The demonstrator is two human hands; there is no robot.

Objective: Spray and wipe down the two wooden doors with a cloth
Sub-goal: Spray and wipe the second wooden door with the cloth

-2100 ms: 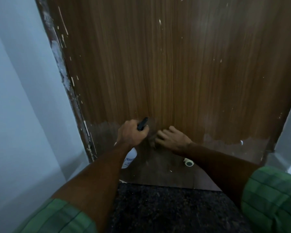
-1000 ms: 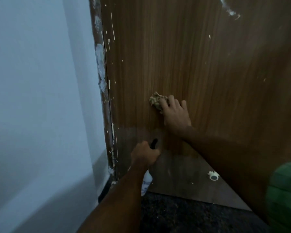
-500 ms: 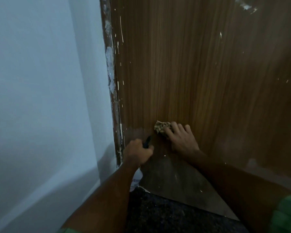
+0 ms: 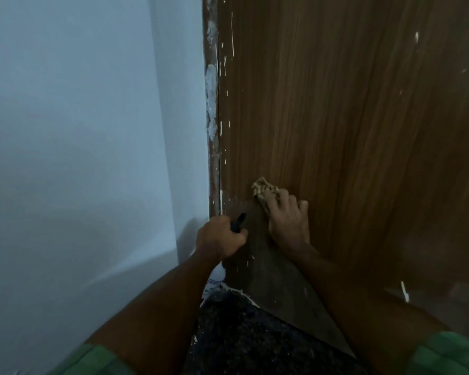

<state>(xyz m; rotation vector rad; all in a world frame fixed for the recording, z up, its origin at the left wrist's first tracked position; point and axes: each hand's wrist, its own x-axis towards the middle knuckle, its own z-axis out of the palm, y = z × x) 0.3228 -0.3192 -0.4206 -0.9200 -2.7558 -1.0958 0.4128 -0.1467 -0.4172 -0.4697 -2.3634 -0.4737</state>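
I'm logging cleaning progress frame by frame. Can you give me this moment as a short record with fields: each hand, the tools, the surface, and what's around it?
left hand: left hand grips the spray bottle, black nozzle toward the door
right hand: right hand presses the cloth flat on the door
surface: wooden door, low near its left edge; darker band along the bottom
marks: white paint flecks on door and door frame
surroundings: pale wall on the left, dark speckled floor
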